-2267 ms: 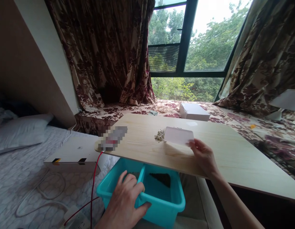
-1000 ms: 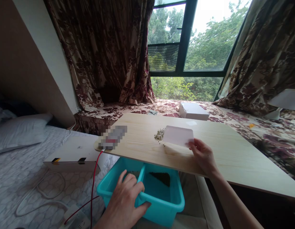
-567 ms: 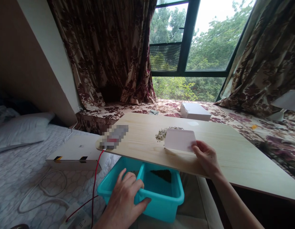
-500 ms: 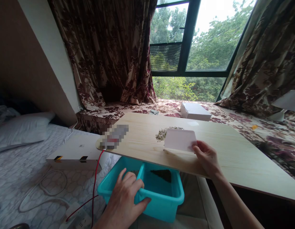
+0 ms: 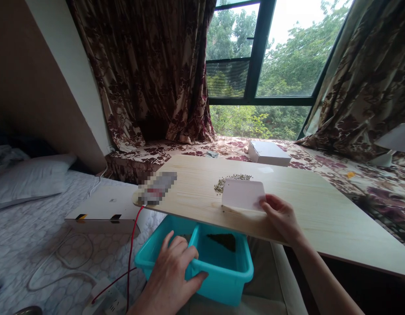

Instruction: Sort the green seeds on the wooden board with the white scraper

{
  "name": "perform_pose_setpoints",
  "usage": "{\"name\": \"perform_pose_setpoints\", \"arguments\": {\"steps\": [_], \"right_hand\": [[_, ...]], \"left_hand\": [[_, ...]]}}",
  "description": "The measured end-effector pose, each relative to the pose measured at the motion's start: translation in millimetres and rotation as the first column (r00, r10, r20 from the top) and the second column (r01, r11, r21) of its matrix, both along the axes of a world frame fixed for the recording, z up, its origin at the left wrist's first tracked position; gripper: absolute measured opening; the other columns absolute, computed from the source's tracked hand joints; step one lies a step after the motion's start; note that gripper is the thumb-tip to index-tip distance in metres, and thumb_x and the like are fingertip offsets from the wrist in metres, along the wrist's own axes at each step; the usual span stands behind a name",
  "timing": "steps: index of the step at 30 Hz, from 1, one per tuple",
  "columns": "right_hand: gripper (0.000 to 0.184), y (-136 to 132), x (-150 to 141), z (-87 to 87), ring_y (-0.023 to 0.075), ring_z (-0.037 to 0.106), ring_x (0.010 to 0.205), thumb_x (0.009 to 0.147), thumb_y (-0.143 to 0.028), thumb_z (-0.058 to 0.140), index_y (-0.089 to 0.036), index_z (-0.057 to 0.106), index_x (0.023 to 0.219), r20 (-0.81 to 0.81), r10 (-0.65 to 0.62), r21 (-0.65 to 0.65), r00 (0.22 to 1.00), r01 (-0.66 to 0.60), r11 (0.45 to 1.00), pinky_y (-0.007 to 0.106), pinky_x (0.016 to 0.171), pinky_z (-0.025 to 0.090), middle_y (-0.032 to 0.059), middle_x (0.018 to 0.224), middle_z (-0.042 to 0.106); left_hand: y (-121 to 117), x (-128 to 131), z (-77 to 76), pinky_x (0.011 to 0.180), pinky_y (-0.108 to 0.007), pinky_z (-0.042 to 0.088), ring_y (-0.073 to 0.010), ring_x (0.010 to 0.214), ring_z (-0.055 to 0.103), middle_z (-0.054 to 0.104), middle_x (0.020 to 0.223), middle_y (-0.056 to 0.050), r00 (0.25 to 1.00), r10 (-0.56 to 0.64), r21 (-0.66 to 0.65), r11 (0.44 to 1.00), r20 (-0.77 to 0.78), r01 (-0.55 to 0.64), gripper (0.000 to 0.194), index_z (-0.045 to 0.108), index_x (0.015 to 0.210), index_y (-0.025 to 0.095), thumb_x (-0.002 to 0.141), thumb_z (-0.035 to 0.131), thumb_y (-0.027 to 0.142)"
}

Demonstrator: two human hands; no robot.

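Observation:
My right hand (image 5: 283, 216) pinches the right end of a flat white plastic board (image 5: 243, 194), which stands tilted near the front edge of the wooden tabletop (image 5: 320, 210). Behind the board lies a loose scatter of small greenish-brown beans or seeds (image 5: 219, 184), partly hidden by it. Below the tabletop's edge is a turquoise divided tub (image 5: 222, 284). My left hand (image 5: 176, 262) grips its near rim by the divider, thumb outside and fingers over the inside. A dark heap of similar grains (image 5: 227, 240) lies in the tub's right compartment; the left one is partly covered by my hand.
A pixelated object (image 5: 158, 188) with a red cable (image 5: 133, 238) lies at the tabletop's left end. On the bed are a white box (image 5: 104, 208) and a power strip (image 5: 109, 299). Another white box (image 5: 270, 153) rests on the window ledge.
My right hand has moved the white board slightly left and toward the table's front edge. My left hand stays on the tub's rim.

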State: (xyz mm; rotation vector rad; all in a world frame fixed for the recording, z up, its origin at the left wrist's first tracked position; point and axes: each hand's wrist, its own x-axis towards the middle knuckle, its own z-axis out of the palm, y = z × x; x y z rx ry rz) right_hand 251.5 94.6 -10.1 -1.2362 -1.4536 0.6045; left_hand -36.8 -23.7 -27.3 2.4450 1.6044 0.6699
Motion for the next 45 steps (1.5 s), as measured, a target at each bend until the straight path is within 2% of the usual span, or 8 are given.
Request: {"name": "perform_pose_setpoints", "arguments": {"steps": [11, 14, 17, 19, 27, 33, 40, 45], "right_hand": [[0.011, -4.8, -2.6, 7.6, 0.0153, 0.058, 0.057, 0.061, -0.025, 0.056, -0.020, 0.066, 0.059, -0.048, 0.170, -0.099, 0.984, -0.174, 0.980, 0.024, 0.054, 0.047, -0.0011, 0.059, 0.065], [0.011, -4.1, -2.0, 7.6, 0.0149, 0.057, 0.057, 0.062, -0.025, 0.056, -0.020, 0.065, 0.059, -0.073, 0.102, -0.065, 0.992, -0.107, 0.992, 0.024, 0.054, 0.047, -0.0006, 0.059, 0.065], [0.012, -0.2, -2.2, 4.4, 0.0159, 0.059, 0.059, 0.065, -0.028, 0.060, -0.020, 0.067, 0.069, -0.111, -0.016, -0.008, 0.994, 0.015, 1.000, 0.026, 0.056, 0.049, 0.0013, 0.066, 0.068], [0.016, 3.1, -2.2, 0.8, 0.0168, 0.061, 0.059, 0.066, -0.032, 0.062, -0.020, 0.068, 0.075, -0.125, -0.040, -0.001, 0.991, 0.040, 0.999, 0.028, 0.057, 0.051, 0.0026, 0.070, 0.070], [0.025, 12.9, 1.3, -14.6, 0.0210, 0.067, 0.072, 0.075, -0.041, 0.061, -0.018, 0.068, 0.084, 0.017, -0.017, 0.061, 1.000, 0.016, 0.998, 0.032, 0.065, 0.054, 0.0063, 0.080, 0.073], [0.031, 15.4, 1.6, -16.4, 0.0223, 0.068, 0.076, 0.078, -0.045, 0.059, -0.017, 0.069, 0.088, 0.101, -0.019, 0.087, 0.995, 0.010, 0.996, 0.033, 0.070, 0.055, 0.0071, 0.083, 0.074], [0.033, 15.3, 0.4, -16.2, 0.0226, 0.069, 0.077, 0.079, -0.047, 0.059, -0.018, 0.069, 0.090, 0.099, 0.006, 0.062, 0.995, -0.012, 0.998, 0.034, 0.071, 0.055, 0.0070, 0.084, 0.074], [0.034, 18.1, -1.5, -16.8, 0.0226, 0.069, 0.078, 0.077, -0.049, 0.062, -0.018, 0.069, 0.088, 0.039, 0.004, 0.082, 0.999, -0.007, 0.997, 0.034, 0.072, 0.055, 0.0072, 0.085, 0.075]], "left_hand": [[-0.5, 0.1, 2.1, 0.104, -0.055, 0.026, -0.0213, 0.084, 0.055, 0.053, 0.075, 0.004, 1.000, 0.008, -0.008, 1.000, -0.018, -0.008, 0.021, 0.050, 0.075, 0.023, 0.072, 0.070, 0.018], [-0.6, 0.7, 2.9, 0.105, -0.054, 0.025, -0.0212, 0.085, 0.055, 0.053, 0.075, 0.004, 1.000, 0.008, -0.005, 1.000, -0.020, -0.008, 0.022, 0.049, 0.075, 0.023, 0.072, 0.069, 0.017], [-0.2, 0.6, 3.3, 0.105, -0.055, 0.025, -0.0210, 0.085, 0.055, 0.053, 0.076, 0.004, 1.000, 0.005, -0.005, 1.000, -0.023, -0.005, 0.022, 0.048, 0.075, 0.023, 0.072, 0.069, 0.017], [0.1, 0.2, 3.3, 0.105, -0.055, 0.025, -0.0209, 0.085, 0.055, 0.053, 0.076, 0.004, 1.000, 0.003, -0.012, 1.000, -0.026, -0.003, 0.022, 0.048, 0.075, 0.023, 0.072, 0.069, 0.017], [-0.3, 2.6, 3.5, 0.105, -0.057, 0.023, -0.0206, 0.085, 0.056, 0.052, 0.075, 0.004, 0.999, -0.006, -0.022, 1.000, -0.052, 0.005, 0.019, 0.049, 0.075, 0.022, 0.072, 0.067, 0.017], [0.0, 4.5, 4.2, 0.105, -0.056, 0.022, -0.0201, 0.086, 0.055, 0.052, 0.076, 0.003, 0.997, 0.004, -0.040, 0.999, -0.072, -0.007, 0.018, 0.051, 0.075, 0.021, 0.072, 0.068, 0.018], [0.6, 5.3, 5.2, 0.106, -0.055, 0.020, -0.0197, 0.086, 0.056, 0.052, 0.076, 0.003, 0.997, 0.002, -0.070, 0.998, -0.075, -0.007, 0.017, 0.052, 0.075, 0.020, 0.072, 0.068, 0.017], [0.4, 4.9, 5.6, 0.106, -0.055, 0.020, -0.0197, 0.087, 0.056, 0.052, 0.076, 0.003, 0.997, 0.003, -0.084, 0.996, -0.071, -0.009, 0.016, 0.052, 0.074, 0.020, 0.071, 0.068, 0.016]]}}
